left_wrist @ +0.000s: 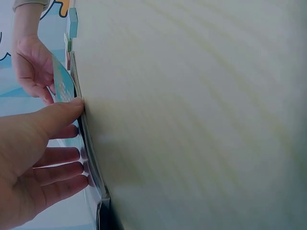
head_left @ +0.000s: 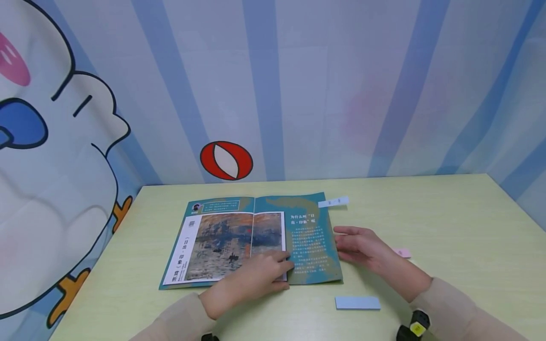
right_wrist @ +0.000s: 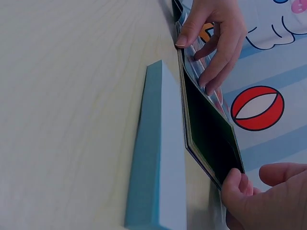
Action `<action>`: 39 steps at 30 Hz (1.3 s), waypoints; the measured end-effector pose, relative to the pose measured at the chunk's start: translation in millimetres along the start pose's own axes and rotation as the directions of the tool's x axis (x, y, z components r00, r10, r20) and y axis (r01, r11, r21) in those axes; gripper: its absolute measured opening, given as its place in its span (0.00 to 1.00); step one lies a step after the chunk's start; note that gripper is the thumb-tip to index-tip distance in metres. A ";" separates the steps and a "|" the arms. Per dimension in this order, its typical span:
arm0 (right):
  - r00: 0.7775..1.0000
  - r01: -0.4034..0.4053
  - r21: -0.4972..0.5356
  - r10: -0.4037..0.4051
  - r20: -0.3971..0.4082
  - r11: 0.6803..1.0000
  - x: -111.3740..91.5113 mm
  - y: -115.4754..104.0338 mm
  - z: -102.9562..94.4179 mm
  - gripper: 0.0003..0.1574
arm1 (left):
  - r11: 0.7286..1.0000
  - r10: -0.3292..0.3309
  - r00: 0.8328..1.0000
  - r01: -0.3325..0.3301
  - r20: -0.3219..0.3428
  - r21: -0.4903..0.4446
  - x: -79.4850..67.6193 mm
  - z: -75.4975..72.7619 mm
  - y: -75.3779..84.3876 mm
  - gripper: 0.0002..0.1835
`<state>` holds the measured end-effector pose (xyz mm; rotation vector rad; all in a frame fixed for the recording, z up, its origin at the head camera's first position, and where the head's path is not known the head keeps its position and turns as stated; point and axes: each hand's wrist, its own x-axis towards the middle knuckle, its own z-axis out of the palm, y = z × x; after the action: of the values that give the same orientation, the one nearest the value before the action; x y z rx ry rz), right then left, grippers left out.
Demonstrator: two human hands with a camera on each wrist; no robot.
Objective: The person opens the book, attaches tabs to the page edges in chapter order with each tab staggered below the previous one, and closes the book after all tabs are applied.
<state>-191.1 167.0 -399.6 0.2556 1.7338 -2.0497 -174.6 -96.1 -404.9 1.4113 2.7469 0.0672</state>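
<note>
An open magazine (head_left: 273,203) lies on the table, with a painting across its left page and part of the right. My left hand (head_left: 256,272) rests on its lower middle, fingers spread over the painting and thumb at the near edge. At the right edge is my right hand (head_left: 362,248), its fingers touching the page edge. In the right wrist view, the right page (right_wrist: 218,120) stands raised from those beneath, its corner at my right fingertips (right_wrist: 235,184). A pale paper tab (head_left: 334,202) with writing sticks out from the magazine's upper right edge.
A light blue block, like a sticky-note pad (head_left: 357,303), lies near the table's front, below the right hand. A pink slip (head_left: 403,253) shows partly behind the right wrist. A striped cartoon backdrop (head_left: 298,94) stands behind the pale wooden table (head_left: 448,213).
</note>
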 end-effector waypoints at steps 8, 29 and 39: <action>1.000 -0.003 0.089 0.003 0.008 0.996 5.4 -0.1 5.6 0.36 | 1.000 0.001 1.000 -0.001 -0.001 -0.012 0.8 1.6 -0.6 0.22; 0.999 -0.023 -0.293 0.009 -0.046 0.956 5.3 3.6 8.4 0.33 | 1.000 -0.015 1.000 0.015 0.013 -0.026 1.1 -1.3 0.8 0.22; 0.997 -0.014 -0.317 -0.013 -0.081 0.948 4.6 3.2 11.3 0.33 | 1.000 -0.002 1.000 0.002 0.007 -0.024 1.4 -1.6 0.9 0.21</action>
<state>-192.2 154.8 -402.1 0.2407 2.0795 -1.7443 -174.8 -94.4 -403.2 1.4004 2.7320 0.0942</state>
